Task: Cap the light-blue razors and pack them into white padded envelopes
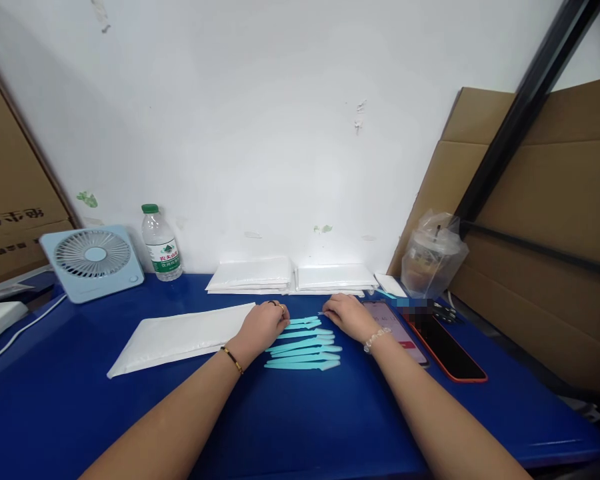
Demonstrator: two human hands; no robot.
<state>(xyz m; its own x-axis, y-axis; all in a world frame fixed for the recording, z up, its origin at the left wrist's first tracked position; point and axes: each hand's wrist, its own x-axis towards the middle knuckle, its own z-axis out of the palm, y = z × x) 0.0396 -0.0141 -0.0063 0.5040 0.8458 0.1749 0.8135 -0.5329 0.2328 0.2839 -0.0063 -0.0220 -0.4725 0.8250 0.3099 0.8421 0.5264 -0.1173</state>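
Note:
Several teal eyebrow razors [305,345] lie roughly side by side in a column on the blue table, their blade ends pointing right. At the handle ends of the uppermost razors is my left hand [265,327], fingers curled and closed on one of them. My right hand [349,315] rests just beyond the blade ends at the upper right, with its fingertips pressed together. A small pale, see-through piece shows at those fingertips, too small to name. A white padded envelope [180,340] lies flat left of the razors, partly behind my left hand.
Two stacks of white envelopes [250,275] lie against the wall. A blue fan [95,263] and a water bottle [161,247] stand at the back left. Two phones [450,347] lie right of my right hand, before a bagged drink cup [430,260]. Cardboard [555,200] leans at the right.

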